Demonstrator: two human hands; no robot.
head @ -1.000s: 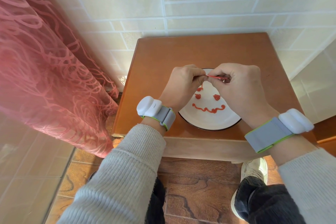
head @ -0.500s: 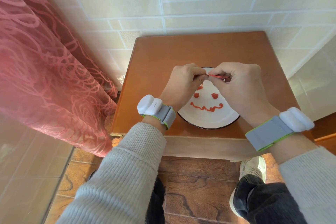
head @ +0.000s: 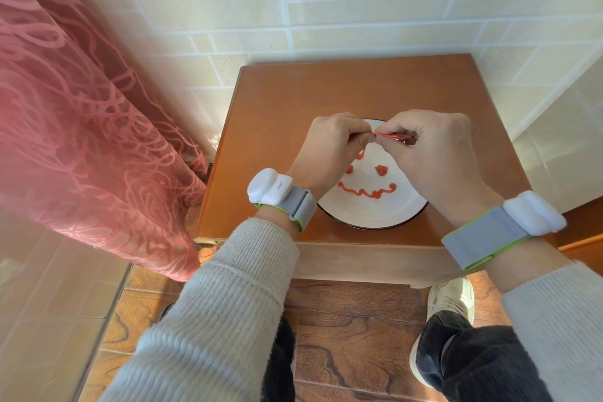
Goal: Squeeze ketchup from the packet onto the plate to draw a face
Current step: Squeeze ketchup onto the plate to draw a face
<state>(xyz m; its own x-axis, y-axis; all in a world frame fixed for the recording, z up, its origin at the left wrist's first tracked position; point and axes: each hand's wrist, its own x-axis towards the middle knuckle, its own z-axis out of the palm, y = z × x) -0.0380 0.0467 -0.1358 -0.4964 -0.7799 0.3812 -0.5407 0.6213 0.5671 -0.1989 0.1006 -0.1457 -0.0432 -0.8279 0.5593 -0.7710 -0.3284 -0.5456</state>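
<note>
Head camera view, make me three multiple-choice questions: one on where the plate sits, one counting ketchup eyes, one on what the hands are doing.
1. Where is the plate?
A. on the wooden table
B. on the floor
C. on a lap

2. How many ketchup eye dots sit above the smile?
A. one
B. two
C. four

3. What are the hands doing?
A. resting flat
B. lifting the plate
C. pinching the packet

Answers: 1 A, brown tabletop shows around the rim. 2 B, a pair of dots. 3 C, left hand and right hand both grip it above the plate.
</note>
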